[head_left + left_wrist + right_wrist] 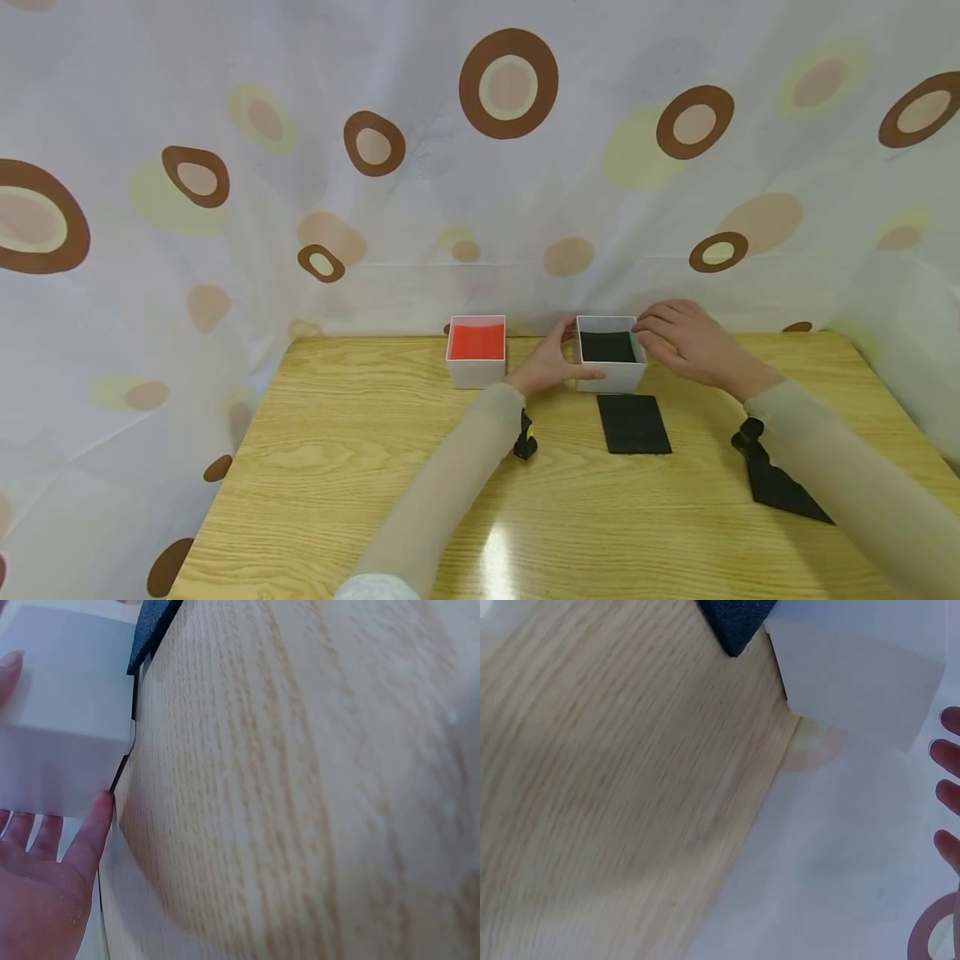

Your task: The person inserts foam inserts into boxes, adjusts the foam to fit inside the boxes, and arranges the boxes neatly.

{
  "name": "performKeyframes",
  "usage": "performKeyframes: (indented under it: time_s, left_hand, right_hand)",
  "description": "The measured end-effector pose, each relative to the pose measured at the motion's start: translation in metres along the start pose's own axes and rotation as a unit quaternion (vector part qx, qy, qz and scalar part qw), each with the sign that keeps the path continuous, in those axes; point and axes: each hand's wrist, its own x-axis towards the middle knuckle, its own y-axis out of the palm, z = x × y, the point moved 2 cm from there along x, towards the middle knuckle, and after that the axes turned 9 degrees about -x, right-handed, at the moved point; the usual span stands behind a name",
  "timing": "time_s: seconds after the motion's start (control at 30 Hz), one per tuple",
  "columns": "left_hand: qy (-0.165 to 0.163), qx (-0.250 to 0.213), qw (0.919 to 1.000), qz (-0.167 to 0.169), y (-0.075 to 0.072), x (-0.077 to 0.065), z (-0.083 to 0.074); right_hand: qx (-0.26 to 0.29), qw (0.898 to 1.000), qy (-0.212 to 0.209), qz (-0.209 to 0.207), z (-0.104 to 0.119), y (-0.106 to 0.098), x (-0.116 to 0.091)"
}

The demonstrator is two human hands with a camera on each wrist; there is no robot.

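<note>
A white open-topped box (611, 379) with a black sheet (607, 347) inside stands at the table's back edge. My left hand (547, 365) grips its left side, thumb across the front and fingers around the side and back. In the left wrist view, fingers of the left hand (49, 900) lie along the white box (64, 712). My right hand (686, 342) hovers at the box's right rim, fingers loosely bent with nothing seen between them. In the right wrist view its fingertips (946, 756) sit apart from the box (855, 682). A black square (634, 424) lies flat before the box.
Left of my left hand stands a second white box (477, 375) with a red sheet (477, 342) inside. Another black piece (783, 490) lies partly hidden under my right forearm. Behind the wooden table (360, 433) hangs a patterned white curtain (420, 217).
</note>
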Motion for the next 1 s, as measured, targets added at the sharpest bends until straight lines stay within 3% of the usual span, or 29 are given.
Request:
performKeyframes:
  time_s: [0.47,0.8,0.9,1.0]
  left_hand:
    - [-0.001,0.005,1.0000,0.003,0.000,0.000,-0.001]
    - [0.011,0.001,0.9999,0.001,0.000,0.000,-0.001]
    - [0.012,-0.001,0.9999,0.002,0.000,-0.001,-0.002]
    - [0.010,-0.005,0.9999,0.003,0.001,-0.002,-0.002]
  right_hand:
    - [0.010,0.998,0.047,0.038,0.005,-0.022,-0.049]
    - [0.016,0.994,0.055,0.095,0.024,-0.003,-0.081]
    - [0.032,0.988,0.074,0.134,0.031,0.003,-0.086]
    - [0.079,0.973,0.109,0.189,0.036,0.007,-0.088]
